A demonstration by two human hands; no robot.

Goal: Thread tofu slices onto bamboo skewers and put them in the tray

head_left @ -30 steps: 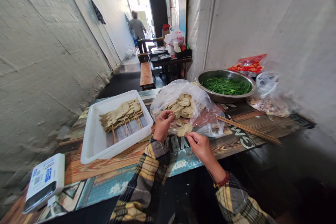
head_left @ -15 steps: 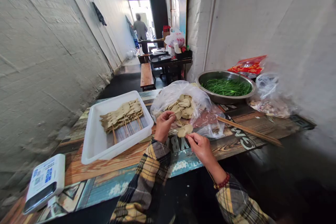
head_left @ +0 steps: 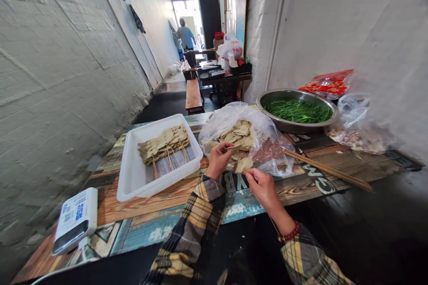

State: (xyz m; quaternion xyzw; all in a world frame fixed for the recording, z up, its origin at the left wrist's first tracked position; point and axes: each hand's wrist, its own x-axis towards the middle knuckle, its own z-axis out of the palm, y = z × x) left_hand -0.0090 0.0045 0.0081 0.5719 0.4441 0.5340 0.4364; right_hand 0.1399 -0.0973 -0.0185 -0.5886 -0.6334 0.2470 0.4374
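My left hand pinches a tan tofu slice at the mouth of a clear plastic bag full of such slices. My right hand is closed on a thin bamboo skewer that carries two or three tofu slices just in front of the bag. Both hands hover over the near edge of the painted wooden table. A white plastic tray to the left holds several finished tofu skewers.
A steel bowl of green chives stands at the back right, with a red packet and a clear bag beside it. A bundle of bare skewers lies right of the bag. A white payment device sits near left. A person stands far down the corridor.
The view has shifted slightly, so everything sits further right. My hands keep the same grip and stay close together at the bag's mouth. The distant person has moved.
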